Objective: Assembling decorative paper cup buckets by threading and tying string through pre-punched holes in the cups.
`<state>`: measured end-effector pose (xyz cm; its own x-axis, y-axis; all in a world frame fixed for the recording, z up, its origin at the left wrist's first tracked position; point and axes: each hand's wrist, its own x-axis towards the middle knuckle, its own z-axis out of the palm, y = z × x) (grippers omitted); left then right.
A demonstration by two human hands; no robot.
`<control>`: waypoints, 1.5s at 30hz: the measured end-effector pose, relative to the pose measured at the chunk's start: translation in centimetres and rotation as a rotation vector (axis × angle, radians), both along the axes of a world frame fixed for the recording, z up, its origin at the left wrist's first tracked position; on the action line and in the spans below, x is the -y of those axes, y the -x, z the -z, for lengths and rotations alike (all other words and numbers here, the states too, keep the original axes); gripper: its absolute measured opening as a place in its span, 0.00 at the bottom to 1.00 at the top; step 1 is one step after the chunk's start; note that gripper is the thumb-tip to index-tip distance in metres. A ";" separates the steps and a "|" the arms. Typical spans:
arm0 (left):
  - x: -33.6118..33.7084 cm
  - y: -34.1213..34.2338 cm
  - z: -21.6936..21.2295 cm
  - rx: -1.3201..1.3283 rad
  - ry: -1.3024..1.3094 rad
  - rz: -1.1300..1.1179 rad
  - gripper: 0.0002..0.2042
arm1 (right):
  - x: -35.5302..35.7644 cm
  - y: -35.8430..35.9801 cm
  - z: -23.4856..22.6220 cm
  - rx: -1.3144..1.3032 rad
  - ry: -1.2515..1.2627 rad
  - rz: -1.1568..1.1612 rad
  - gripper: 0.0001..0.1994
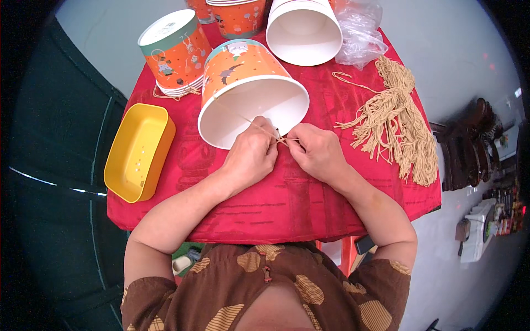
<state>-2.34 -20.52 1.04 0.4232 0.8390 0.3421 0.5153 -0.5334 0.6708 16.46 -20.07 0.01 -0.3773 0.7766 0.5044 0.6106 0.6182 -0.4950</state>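
An orange paper bucket point(251, 65) with a white inside lies on its side, its mouth toward me. A thin tan cord point(237, 113) runs from the left side of its rim across the mouth to my hands. My left hand point(251, 151) is closed in a pinch on the cord, in front of the lower rim. Close on its right, my right hand point(316, 150) pinches the cord too, with strands crossing between the fingertips. A small dark spot shows by the rim just above the crossing. My fingers hide part of the cord.
On the left stands a yellow plastic box point(165, 144) with small white bits inside. Stacked orange buckets point(175, 58) and white-mouthed buckets point(306, 36) stand behind. A bundle of tan cords point(406, 118) lies right, below a clear plastic bag point(359, 36). A red cloth point(221, 220) covers the table.
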 end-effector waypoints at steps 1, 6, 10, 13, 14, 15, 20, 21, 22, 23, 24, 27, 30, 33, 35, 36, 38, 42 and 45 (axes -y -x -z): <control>0.0 0.0 0.0 -0.012 -0.009 -0.002 0.01 | 0.0 0.0 0.1 0.015 -0.014 0.005 0.04; -0.1 0.0 0.1 -0.009 -0.085 -0.007 0.01 | 0.1 0.1 0.1 0.018 -0.011 0.025 0.05; -0.3 0.0 0.3 -0.043 -0.057 -0.071 0.02 | 0.2 0.3 0.0 0.013 -0.031 0.038 0.05; -0.4 0.1 0.5 -0.052 -0.042 -0.082 0.02 | 0.1 0.2 0.3 0.031 -0.050 0.057 0.05; -0.5 0.2 0.6 -0.056 -0.040 -0.078 0.02 | 0.1 0.2 0.4 0.032 -0.049 0.057 0.05; -0.5 0.2 0.6 -0.056 -0.040 -0.078 0.02 | 0.1 0.2 0.4 0.037 -0.053 0.058 0.05; -0.6 0.3 0.4 -0.042 -0.037 -0.049 0.02 | 0.2 0.3 0.4 0.030 -0.052 0.061 0.05; -0.6 0.4 0.4 -0.042 -0.037 -0.048 0.02 | 0.2 0.3 0.4 0.032 -0.060 0.069 0.05; -0.6 0.5 0.6 -0.037 -0.025 -0.053 0.02 | 0.2 0.4 0.4 0.035 -0.067 0.076 0.05; -0.7 0.6 0.6 -0.031 -0.013 -0.058 0.02 | 0.3 0.4 0.4 0.035 -0.067 0.077 0.05; -0.7 0.7 0.5 -0.031 -0.013 -0.057 0.02 | 0.3 0.4 0.4 0.036 -0.062 0.076 0.05; -0.8 0.8 0.2 -0.034 0.066 -0.073 0.03 | 0.6 0.5 0.1 0.049 -0.045 0.084 0.03; -0.9 0.8 0.1 0.010 0.156 -0.114 0.03 | 0.7 0.5 -0.3 0.062 -0.038 0.087 0.03; -0.9 0.7 -0.1 -0.002 0.179 -0.148 0.04 | 0.7 0.6 -0.4 0.053 -0.063 0.072 0.03; -0.8 0.6 -0.1 0.003 0.177 -0.166 0.03 | 0.7 0.6 -0.5 0.044 -0.082 0.062 0.04; -0.8 0.5 -0.1 0.004 0.175 -0.164 0.03 | 0.6 0.5 -0.4 0.044 -0.073 0.067 0.04; -0.6 0.4 0.1 -0.004 0.138 -0.161 0.03 | 0.4 0.3 0.0 0.044 -0.066 0.072 0.04; -0.2 0.2 0.2 -0.020 -0.009 -0.093 0.03 | 0.0 0.0 0.1 -0.131 0.091 0.059 0.07; 0.2 0.3 0.2 -0.069 -0.034 -0.089 0.02 | -0.1 0.2 -1.0 -0.238 0.275 0.087 0.10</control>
<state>-2.62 -20.71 0.82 0.3710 0.8627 0.3436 0.6058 -0.5053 0.6145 16.24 -20.01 0.99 -0.2010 0.9195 0.3380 0.5027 0.3929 -0.7700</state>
